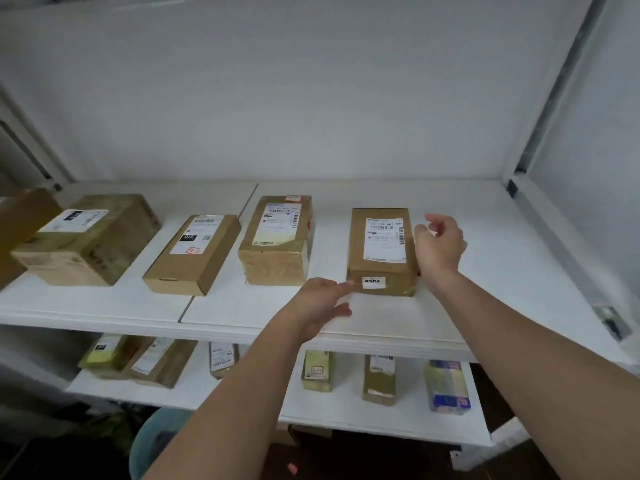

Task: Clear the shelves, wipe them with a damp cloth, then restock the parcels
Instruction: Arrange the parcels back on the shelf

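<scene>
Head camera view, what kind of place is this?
Probably a parcel pickup or mail storage room: labelled cardboard parcels sit spaced along a white shelf, with more parcels on the lower shelf.

**White Walls, Grey Post, Dark Floor**

A plain white back wall (277, 98) fills the upper part of the view, evenly and softly lit, with no visible lamp or window; on the right a white side panel (588, 150) stands at an angle, edged by a grey metal upright (561, 84) running up towards the top corner; a small dark bracket (512, 188) sits at the foot of that upright; at the far left a second grey post (31, 150) slants up, blurred; below everything the floor (381, 459) is dark and in shadow, its surface unclear; a rounded teal object (156, 441) rests low on the left, too blurred to identify.
</scene>
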{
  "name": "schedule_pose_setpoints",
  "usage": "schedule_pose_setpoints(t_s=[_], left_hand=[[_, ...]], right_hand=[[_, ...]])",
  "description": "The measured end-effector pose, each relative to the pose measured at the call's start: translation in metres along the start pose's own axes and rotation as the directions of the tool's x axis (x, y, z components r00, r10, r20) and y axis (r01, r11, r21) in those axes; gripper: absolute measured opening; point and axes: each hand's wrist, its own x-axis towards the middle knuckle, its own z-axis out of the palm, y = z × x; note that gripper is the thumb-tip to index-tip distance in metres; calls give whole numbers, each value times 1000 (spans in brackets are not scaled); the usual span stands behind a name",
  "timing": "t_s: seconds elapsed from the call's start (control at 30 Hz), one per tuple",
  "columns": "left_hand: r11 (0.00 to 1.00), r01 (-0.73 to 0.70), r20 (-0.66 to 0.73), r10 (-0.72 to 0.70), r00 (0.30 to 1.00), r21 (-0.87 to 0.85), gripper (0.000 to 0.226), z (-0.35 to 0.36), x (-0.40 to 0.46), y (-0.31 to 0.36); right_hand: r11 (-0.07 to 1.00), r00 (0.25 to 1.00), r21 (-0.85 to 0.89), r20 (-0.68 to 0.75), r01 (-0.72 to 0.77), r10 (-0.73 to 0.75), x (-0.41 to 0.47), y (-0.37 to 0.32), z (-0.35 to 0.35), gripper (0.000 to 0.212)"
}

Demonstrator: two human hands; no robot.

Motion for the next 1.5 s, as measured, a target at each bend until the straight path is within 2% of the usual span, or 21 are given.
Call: schedule_pose_setpoints(t_s=[0.07, 0.2, 0.33, 0.47, 0.57, 0.63, 0.73, 0.77, 0.83, 0.93, 1.03, 1.27, 1.37, 1.43, 1.5], left_hand=[[1000, 5, 15, -5, 1000, 13, 34, -16, -20, 0], [1000, -8, 11, 8, 1000, 25, 20, -70, -71, -9], [999, -32, -87, 33, 996, 17, 9, -153, -130, -33], [993, -69, -287, 37, 957, -100, 6, -257, -187, -69], [976, -80, -447, -18, 894, -200, 1, -340, -233, -100], [954, -90, -553, -87, 828, -285, 1, -390, -262, -122], [875, -163, -673, -219, 706, -456, 10, -458, -303, -158], [834, -198, -685, -261, 680, -515, 7, -479, -315, -170], [749, -258, -693, -346, 632, -610, 20, -517, -336, -192], [671, -329, -711, -433, 554, -665, 33, -567, -361, -219], [636, -375, -728, -488, 482, -675, 40, -616, -370, -240], [585, -409, -714, -596, 369, -700, 29, -750, -329, -275], [552, -373, -664, -660, 352, -746, 23, -792, -300, -289], [551, -373, -662, -671, 334, -746, 16, -816, -283, -298], [570, -346, -664, -681, 308, -745, 13, -836, -269, -311]], right_hand=[[994, 994, 56, -67, 95, -91, -23, -10, 4, 20], [983, 989, 107, -45, 146, -142, -91, -33, 28, 33], [966, 978, 201, 100, 161, -184, -179, -51, 82, 42], [972, 938, 190, 288, 142, -193, -278, -60, 154, 41], [978, 874, 174, 449, 116, -184, -357, -60, 212, 41], [984, 809, 147, 564, 100, -166, -406, -55, 247, 40], [992, 654, 78, 746, 102, -126, -473, -41, 297, 38], [994, 598, 39, 796, 102, -93, -492, -37, 313, 37], [996, 503, -13, 864, 86, -32, -525, -27, 345, 36], [993, 422, -68, 907, 101, 20, -565, -14, 392, 37], [983, 357, -137, 930, 125, 84, -598, 0, 443, 37], [952, 204, -255, 954, 172, 219, -673, 39, 600, 36], [910, 144, -351, 934, 218, 326, -694, 65, 654, 35], [874, 134, -404, 915, 269, 382, -703, 84, 686, 34], [831, 160, -459, 888, 314, 431, -711, 107, 714, 31]])
